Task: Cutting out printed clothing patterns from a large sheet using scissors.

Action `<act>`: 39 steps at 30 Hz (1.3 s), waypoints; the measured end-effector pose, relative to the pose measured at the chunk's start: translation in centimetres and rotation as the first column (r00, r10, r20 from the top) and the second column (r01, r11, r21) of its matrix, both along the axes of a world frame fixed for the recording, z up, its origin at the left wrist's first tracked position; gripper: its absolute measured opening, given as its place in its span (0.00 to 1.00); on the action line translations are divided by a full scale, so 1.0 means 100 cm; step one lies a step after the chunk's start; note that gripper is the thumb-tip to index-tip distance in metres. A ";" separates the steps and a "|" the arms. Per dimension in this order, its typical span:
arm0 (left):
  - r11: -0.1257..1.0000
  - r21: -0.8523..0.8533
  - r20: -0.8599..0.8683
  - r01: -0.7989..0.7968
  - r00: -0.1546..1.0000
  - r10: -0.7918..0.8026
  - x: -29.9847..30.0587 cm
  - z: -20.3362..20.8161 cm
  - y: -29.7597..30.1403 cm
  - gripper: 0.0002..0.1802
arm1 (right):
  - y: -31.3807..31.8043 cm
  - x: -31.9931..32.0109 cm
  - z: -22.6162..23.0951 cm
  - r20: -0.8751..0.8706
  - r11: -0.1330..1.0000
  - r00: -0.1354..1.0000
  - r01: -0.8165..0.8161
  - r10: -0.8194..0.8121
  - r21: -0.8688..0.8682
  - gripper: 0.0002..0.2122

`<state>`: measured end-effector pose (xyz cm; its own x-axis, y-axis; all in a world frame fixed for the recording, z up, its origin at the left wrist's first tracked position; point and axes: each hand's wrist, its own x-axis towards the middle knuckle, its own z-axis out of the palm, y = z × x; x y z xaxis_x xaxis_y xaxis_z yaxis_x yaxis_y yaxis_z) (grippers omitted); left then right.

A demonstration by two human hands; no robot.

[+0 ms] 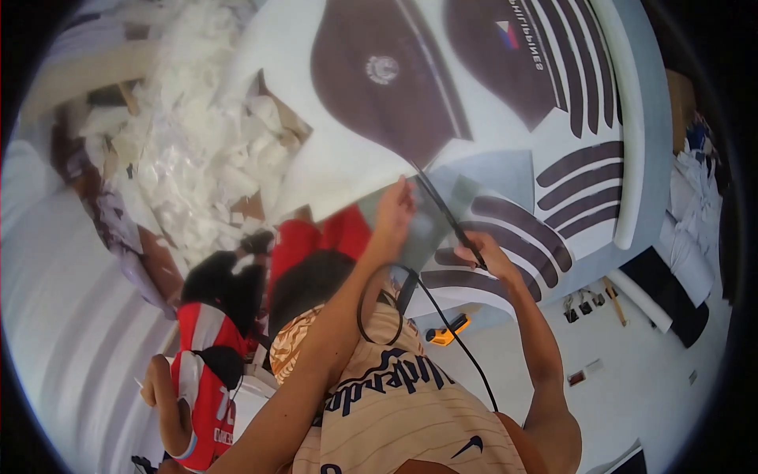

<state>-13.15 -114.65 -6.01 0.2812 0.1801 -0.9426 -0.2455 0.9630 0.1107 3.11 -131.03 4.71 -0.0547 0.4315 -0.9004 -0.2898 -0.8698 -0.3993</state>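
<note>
Across a pale grey-blue worktop (654, 182) lies a broad white sheet (335, 162) printed with curved dark maroon panels. One long, slim, dark tool (442, 207), possibly shears, slants toward a panel's pointed lower end; whether it touches is unclear. The right hand (488, 251) is wrapped round its handle; the left hand (395, 209) has bent fingers near the tip, and I cannot tell whether they pinch the sheet. The step in hand looks like cutting between panels; the next move would call for taut material and a tip kept to the outline. Farther left, any bin under the loose heap of white scraps (197, 150) is hidden. At far right, a tan box-like form (681, 107) shows no contents.
</note>
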 end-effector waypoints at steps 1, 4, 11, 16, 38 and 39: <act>1.000 -0.008 0.001 -0.011 1.000 0.011 0.002 0.001 0.000 0.11 | 0.001 0.003 -0.004 0.035 0.999 0.998 -0.043 0.043 0.016 0.16; 1.000 0.010 -0.023 -0.006 1.000 0.006 0.004 0.003 0.000 0.10 | 0.001 0.008 -0.012 0.038 0.997 0.997 -0.070 0.068 0.042 0.14; 0.996 0.052 -0.005 0.066 0.998 -0.066 0.000 0.004 0.002 0.09 | 0.009 0.017 -0.031 0.064 0.984 0.992 -0.120 0.112 0.134 0.11; 0.994 0.066 0.000 0.092 0.996 -0.092 -0.002 0.006 0.003 0.09 | 0.011 0.021 -0.041 0.137 0.982 0.984 -0.133 0.115 0.131 0.18; 0.983 0.129 0.015 0.128 0.991 -0.131 -0.021 0.003 0.006 0.12 | 0.061 0.048 -0.061 0.101 0.947 0.975 -0.216 0.197 0.238 0.17; 0.983 0.117 -0.001 0.140 0.990 -0.141 -0.021 0.004 0.006 0.12 | 0.065 0.047 -0.062 0.130 0.941 0.970 -0.234 0.208 0.246 0.17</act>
<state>-15.21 -114.03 -5.64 0.3182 0.2470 -0.9153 -0.1095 0.9686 0.2233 7.81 -124.53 -1.50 -0.0902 0.6366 -0.7659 -0.0488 -0.7709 -0.6351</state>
